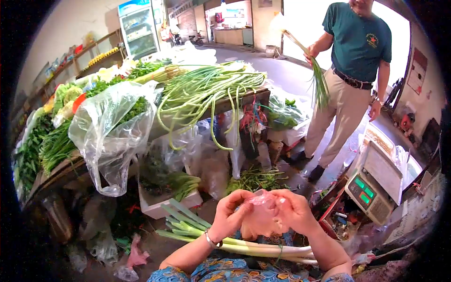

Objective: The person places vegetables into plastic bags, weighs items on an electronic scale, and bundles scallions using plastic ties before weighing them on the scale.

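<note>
My left hand [231, 212] and my right hand [297, 211] are raised side by side in front of me. Between them stretches a thin pinkish plastic bag [262, 205], pinched in the fingers of both hands. Its opening cannot be made out clearly. Under my forearms, a bundle of long leeks [256, 247] lies across my lap, green tops to the left and white stalks to the right. A bracelet circles my left wrist.
Long beans [206, 89], leafy greens [28, 141] and a clear plastic bag [115, 136] cover the stall at left. A digital scale [371, 192] stands at right. Beyond it, a person [359, 47] holds green onions [319, 84]. A white foam box [155, 207] sits below the stall.
</note>
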The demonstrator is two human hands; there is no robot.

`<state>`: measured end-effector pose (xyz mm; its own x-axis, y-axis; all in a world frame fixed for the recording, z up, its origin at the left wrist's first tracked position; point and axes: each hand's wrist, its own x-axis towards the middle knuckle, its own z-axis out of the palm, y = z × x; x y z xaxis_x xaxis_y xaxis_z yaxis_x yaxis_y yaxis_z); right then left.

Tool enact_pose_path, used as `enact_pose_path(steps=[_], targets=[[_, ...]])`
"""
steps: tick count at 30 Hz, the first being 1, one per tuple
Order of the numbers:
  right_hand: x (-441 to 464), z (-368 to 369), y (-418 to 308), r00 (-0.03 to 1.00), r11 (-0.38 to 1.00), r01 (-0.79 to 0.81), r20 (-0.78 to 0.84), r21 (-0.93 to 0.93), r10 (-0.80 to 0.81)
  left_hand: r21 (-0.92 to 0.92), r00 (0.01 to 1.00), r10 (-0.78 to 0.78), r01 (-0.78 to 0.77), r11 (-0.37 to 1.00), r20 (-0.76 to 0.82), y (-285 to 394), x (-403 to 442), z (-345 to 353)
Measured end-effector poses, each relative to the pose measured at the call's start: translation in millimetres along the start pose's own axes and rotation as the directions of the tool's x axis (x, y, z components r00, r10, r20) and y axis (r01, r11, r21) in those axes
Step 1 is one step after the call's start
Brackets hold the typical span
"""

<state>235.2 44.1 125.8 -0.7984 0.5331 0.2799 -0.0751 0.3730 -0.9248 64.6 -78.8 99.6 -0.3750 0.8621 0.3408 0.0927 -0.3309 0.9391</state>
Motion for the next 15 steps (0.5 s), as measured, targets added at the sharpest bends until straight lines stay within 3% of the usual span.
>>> enact_pose_path(steps=[1,2,5,6,8,9,10,12,13,14,15], targets=[[-2,-5,2,0.993,0.983,-0.114,0.017,0.141,0.113,-0.093,0.998,-0.058,0.061,0.994,0.030,4,2,0],[-3,-9,6,0.994,0.983,-0.112,0.018,0.145,0.111,-0.183,0.991,-0.113,0.123,0.975,0.066,7,3,0],[-5,-17,8,0.998,0.981,-0.048,-0.038,0.188,0.056,-0.221,0.968,-0.158,0.200,0.954,0.195,7,3,3],[-7,-18,7,0.998,0.980,-0.046,-0.038,0.192,0.054,-0.218,0.968,-0.159,0.201,0.955,0.195,8,2,4],[-10,-20,6,0.997,0.976,-0.059,-0.039,0.207,0.069,-0.158,0.908,-0.194,0.268,0.950,0.371,11,-2,4],[-12,-21,6,0.997,0.976,-0.054,-0.041,0.211,0.064,-0.034,0.855,-0.312,0.357,0.934,0.414,18,-4,1],[-14,-23,7,0.996,0.974,-0.068,-0.047,0.217,0.080,-0.027,0.855,-0.312,0.354,0.935,0.414,22,-4,-2],[-16,-27,6,0.995,0.972,-0.073,-0.056,0.225,0.088,-0.057,0.834,-0.210,0.276,0.959,0.510,29,-2,-8],[-17,-29,5,0.994,0.977,-0.061,-0.080,0.205,0.079,-0.085,0.862,-0.176,0.245,0.966,0.476,35,0,-11],[-18,-30,3,0.992,0.981,-0.052,-0.103,0.187,0.072,-0.192,0.898,-0.021,0.116,0.975,0.440,27,4,-16],[-16,-30,0,0.987,0.986,0.047,-0.157,0.160,-0.022,-0.241,0.929,0.042,0.051,0.969,0.367,27,7,-18]])
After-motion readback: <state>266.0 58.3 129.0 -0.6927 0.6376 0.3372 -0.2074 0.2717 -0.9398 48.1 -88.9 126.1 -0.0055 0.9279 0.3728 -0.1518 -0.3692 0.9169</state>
